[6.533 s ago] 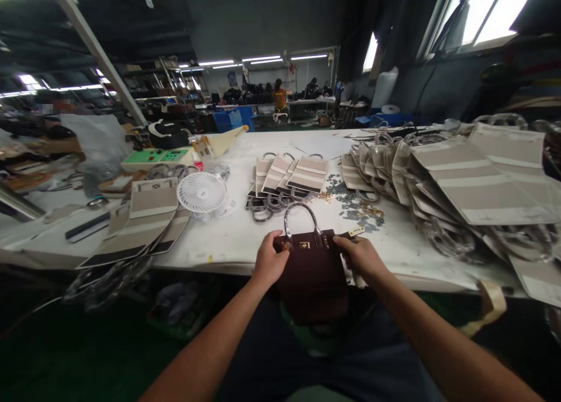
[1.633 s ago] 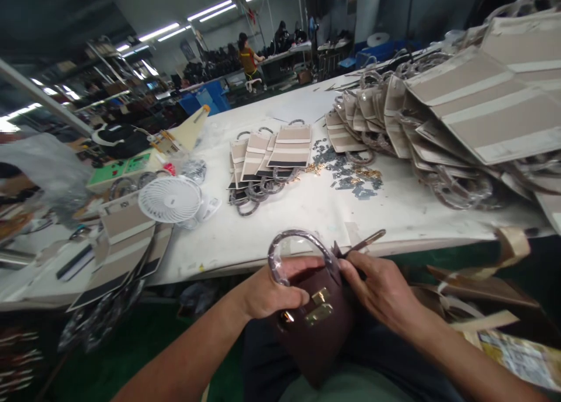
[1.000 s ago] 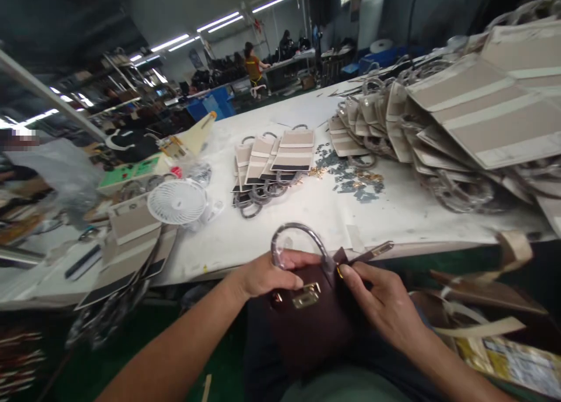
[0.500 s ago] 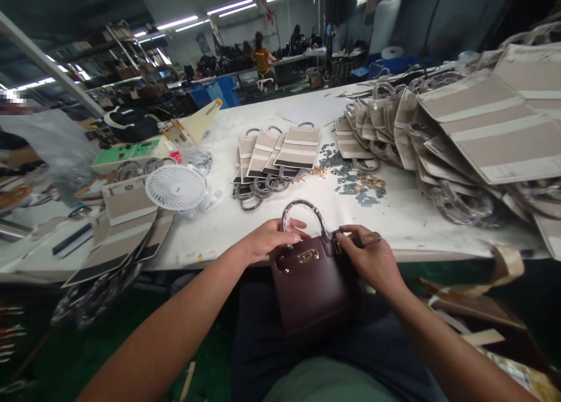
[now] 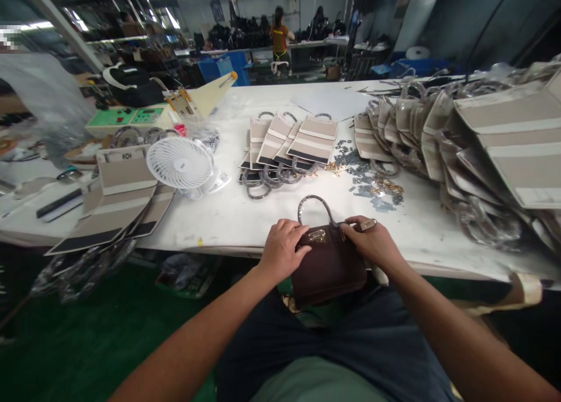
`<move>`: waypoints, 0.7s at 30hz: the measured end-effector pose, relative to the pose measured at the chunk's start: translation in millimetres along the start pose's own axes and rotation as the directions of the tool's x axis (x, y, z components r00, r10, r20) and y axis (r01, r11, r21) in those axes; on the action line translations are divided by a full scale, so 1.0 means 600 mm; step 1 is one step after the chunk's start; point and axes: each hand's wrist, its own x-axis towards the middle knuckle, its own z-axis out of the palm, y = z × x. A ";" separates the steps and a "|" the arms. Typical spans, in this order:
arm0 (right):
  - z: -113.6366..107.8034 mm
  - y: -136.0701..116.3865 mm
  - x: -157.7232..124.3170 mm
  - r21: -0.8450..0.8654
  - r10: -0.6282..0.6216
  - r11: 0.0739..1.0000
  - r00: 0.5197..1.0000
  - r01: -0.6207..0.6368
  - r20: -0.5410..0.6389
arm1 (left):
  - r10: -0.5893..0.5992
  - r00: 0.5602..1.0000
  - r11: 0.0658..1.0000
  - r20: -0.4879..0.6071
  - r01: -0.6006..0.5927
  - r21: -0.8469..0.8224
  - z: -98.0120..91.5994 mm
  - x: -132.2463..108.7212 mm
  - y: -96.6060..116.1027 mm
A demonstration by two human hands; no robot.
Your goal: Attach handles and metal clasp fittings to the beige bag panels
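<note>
A small dark brown handbag (image 5: pixel 329 267) with a gold clasp (image 5: pixel 316 235) and a plastic-wrapped loop handle (image 5: pixel 314 203) rests against the near edge of the white table (image 5: pixel 245 221), above my lap. My left hand (image 5: pixel 284 250) grips the bag's top left corner, fingers curled over the flap beside the clasp. My right hand (image 5: pixel 372 243) holds the top right corner, fingers closed on the bag's side strap with its gold tip (image 5: pixel 367 223).
Fanned beige bag panels (image 5: pixel 291 142) with ring handles lie mid-table; a large pile of them (image 5: pixel 473 139) fills the right. Loose metal fittings (image 5: pixel 363 177) are scattered between. A white fan (image 5: pixel 180 163), more panels (image 5: pixel 118 191) and a green box (image 5: pixel 127 117) lie left. A person stands far back.
The bag has come up from my lap to the table edge, with both hands shifting from the handle and strap to its top corners. The view has tilted back level.
</note>
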 end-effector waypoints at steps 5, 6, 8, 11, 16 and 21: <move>-0.035 -0.014 -0.024 0.171 0.061 0.983 0.998 -0.059 -0.007 | -0.064 0.998 0.996 0.008 0.065 -0.061 0.016 0.011 -0.006; -0.046 -0.024 -0.035 0.239 0.069 0.969 0.997 -0.057 -0.042 | -0.096 0.995 0.993 0.015 0.096 -0.075 0.019 0.013 -0.008; -0.068 -0.052 -0.054 0.432 0.055 0.902 0.989 0.009 -0.136 | -0.163 0.986 0.980 0.035 0.166 -0.107 0.025 0.019 -0.012; -0.094 -0.106 -0.053 0.730 -0.004 0.664 0.976 0.165 -0.218 | -0.231 0.970 0.957 0.072 0.240 -0.161 0.028 0.028 -0.017; -0.078 -0.167 0.061 0.928 -0.072 0.353 0.992 0.124 -0.105 | -0.265 0.961 0.944 0.077 0.275 -0.180 0.024 0.034 -0.015; 0.021 -0.168 0.178 0.935 -0.131 0.339 0.979 -0.102 0.154 | -0.306 0.944 0.927 0.121 0.324 -0.187 0.024 0.040 -0.012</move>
